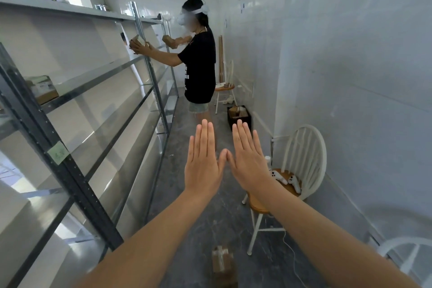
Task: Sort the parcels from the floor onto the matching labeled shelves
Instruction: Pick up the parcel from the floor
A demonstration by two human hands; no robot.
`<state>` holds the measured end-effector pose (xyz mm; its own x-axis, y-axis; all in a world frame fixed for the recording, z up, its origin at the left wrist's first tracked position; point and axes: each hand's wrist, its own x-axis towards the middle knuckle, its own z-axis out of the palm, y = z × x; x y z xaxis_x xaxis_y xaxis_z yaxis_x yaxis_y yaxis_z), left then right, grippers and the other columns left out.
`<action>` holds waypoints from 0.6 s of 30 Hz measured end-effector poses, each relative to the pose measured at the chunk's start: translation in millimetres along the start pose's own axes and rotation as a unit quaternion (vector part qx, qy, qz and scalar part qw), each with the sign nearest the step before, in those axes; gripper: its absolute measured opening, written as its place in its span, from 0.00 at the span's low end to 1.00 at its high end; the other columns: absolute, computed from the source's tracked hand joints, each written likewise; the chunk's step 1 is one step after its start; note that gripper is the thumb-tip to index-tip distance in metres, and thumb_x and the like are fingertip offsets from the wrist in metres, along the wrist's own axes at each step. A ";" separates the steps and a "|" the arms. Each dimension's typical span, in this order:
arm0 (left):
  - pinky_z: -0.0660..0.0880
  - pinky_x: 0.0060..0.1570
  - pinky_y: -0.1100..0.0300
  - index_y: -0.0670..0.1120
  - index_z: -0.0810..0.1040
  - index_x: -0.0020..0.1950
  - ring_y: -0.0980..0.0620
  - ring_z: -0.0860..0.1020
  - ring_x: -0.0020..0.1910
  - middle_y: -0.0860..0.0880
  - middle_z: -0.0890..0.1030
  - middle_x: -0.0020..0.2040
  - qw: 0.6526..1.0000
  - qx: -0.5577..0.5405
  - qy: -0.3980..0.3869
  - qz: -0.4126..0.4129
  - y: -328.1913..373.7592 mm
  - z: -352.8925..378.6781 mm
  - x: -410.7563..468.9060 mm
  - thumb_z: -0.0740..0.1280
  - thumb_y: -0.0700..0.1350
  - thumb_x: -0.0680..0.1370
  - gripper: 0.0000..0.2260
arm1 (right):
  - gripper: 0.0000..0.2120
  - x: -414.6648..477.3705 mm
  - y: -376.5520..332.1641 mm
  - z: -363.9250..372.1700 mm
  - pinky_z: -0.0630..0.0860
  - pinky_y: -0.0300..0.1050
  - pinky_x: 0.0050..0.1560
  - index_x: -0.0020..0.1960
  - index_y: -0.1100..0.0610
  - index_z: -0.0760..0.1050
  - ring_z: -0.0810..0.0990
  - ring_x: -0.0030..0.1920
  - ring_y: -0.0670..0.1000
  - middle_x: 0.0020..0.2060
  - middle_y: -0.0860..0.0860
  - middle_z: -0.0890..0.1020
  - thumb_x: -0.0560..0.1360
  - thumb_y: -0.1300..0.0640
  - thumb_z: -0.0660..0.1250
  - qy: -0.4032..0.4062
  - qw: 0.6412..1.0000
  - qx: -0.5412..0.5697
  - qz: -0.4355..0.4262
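Reaching forward over the floor (203, 213), the left hand (203, 166) and the right hand (247, 161) are both spread flat with backs up, fingers straight and together, holding nothing; their thumb tips touch between them; near the bottom edge a brown taped parcel (223, 264) lies on the floor below the forearms, blurred and partly cut off by the frame; on the left runs a long metal shelf rack (77, 91), with a small green label (58, 152) on its dark near post whose writing is too small to read; another parcel (43, 89) sits on a near shelf, partly hidden behind that post; farther off a second person (201, 65) in a black shirt holds a small box (138, 42) against the rack; right of the hands stands a white chair (301, 166) with two white controllers (286, 179) on its seat, partly covered by the right wrist; a dark crate (238, 116) of boxes sits far along the right wall.
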<state>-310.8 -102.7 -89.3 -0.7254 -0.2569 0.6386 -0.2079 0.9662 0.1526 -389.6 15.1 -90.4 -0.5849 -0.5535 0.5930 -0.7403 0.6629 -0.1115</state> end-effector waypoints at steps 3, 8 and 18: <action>0.44 0.81 0.51 0.42 0.42 0.83 0.50 0.42 0.83 0.46 0.42 0.84 1.000 -0.004 -0.004 -0.002 -3.1 8.9 6.0 0.50 0.56 0.86 0.32 | 0.31 6.3 2.9 6.7 0.37 0.49 0.79 0.81 0.62 0.44 0.42 0.81 0.56 0.82 0.58 0.46 0.85 0.46 0.45 -0.005 1.000 -0.008 0.004; 0.43 0.81 0.52 0.42 0.41 0.83 0.50 0.41 0.83 0.46 0.42 0.84 1.000 -0.020 -0.009 0.000 -12.3 23.6 22.9 0.50 0.56 0.86 0.32 | 0.33 24.1 6.7 17.5 0.37 0.51 0.79 0.81 0.63 0.45 0.42 0.81 0.55 0.82 0.58 0.48 0.83 0.45 0.39 -0.012 1.000 -0.019 0.010; 0.44 0.81 0.51 0.42 0.42 0.83 0.50 0.41 0.83 0.45 0.42 0.84 0.999 -0.043 -0.012 -0.003 -63.1 49.4 64.2 0.50 0.56 0.86 0.31 | 0.31 79.6 -8.0 49.4 0.35 0.50 0.79 0.82 0.61 0.40 0.37 0.81 0.54 0.82 0.57 0.41 0.85 0.46 0.44 -0.044 0.999 -0.032 0.007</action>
<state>-376.7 -181.3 -95.2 -0.7394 -0.2627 0.6199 -0.1559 0.9625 0.2220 -446.7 -59.2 -81.7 -0.6243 -0.5832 0.5197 -0.7101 0.7009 -0.0664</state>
